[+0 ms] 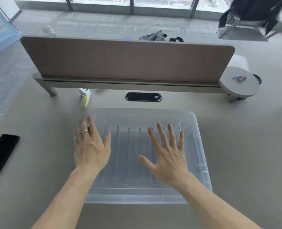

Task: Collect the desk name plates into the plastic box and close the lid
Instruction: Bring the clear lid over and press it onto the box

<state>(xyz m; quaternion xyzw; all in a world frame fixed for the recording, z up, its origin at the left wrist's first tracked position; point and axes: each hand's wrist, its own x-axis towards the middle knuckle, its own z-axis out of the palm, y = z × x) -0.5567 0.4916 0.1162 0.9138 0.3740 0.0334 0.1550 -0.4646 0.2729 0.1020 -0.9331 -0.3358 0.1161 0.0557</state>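
Observation:
A clear plastic box [198, 146] stands on the grey desk in front of me with its translucent lid [137, 116] lying on top. Through the lid several clear name plates [128, 154] show as upright parallel strips standing in a row. My left hand [89, 144] lies flat over the lid's left edge, fingers spread, a ring on one finger. My right hand [167, 154] hovers open over the lid's right half, fingers spread and holding nothing.
A black phone [2, 152] lies at the desk's left edge. A white and yellow controller [84, 97] and an oval cable port [143, 97] sit behind the box. A brown divider panel [127, 58] closes off the back; a round side shelf [238, 81] is at right.

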